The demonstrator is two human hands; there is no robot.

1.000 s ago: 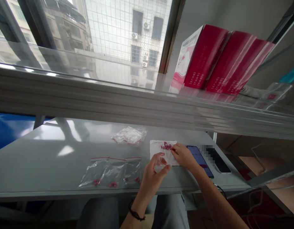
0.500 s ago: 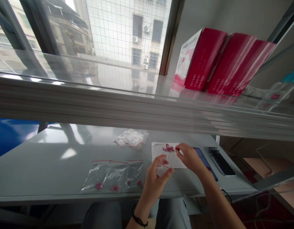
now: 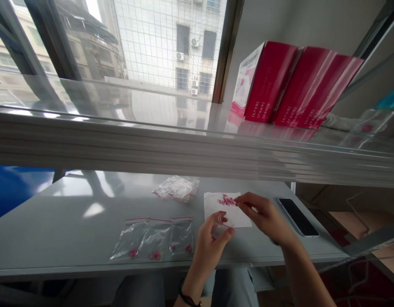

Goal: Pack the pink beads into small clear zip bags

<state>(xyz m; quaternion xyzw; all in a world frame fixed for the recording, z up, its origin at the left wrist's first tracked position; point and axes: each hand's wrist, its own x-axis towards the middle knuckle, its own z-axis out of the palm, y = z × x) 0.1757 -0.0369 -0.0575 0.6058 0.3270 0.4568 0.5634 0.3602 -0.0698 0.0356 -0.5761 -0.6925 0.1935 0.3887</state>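
My left hand (image 3: 212, 241) is closed around a small clear zip bag (image 3: 222, 226), its mouth spread into a loop between thumb and fingers. Just beyond it lies a white paper sheet (image 3: 211, 204) bearing a small pile of red beads (image 3: 226, 199). My right hand (image 3: 259, 213) has thumb and forefinger pinched together at the pile's right edge; whether a bead is between the tips is too small to tell. Left of my hands, three clear zip bags with red edges lie in a row: a left bag (image 3: 129, 236), a middle bag (image 3: 156, 238) and a right bag (image 3: 182, 234), each with a few red beads.
Behind the row lies a heap of clear zip bags (image 3: 177, 187). A dark phone (image 3: 298, 216) rests on the grey table (image 3: 72, 234) at the right. Above the table's back runs a shelf (image 3: 136, 147) carrying red boxes (image 3: 270, 81) and a clear bottle (image 3: 372, 121).
My right hand has turned, with its wrist further right and its thumb and forefinger stretched to the beads. It now covers the blue-screened phone. My left hand stays with the bag.
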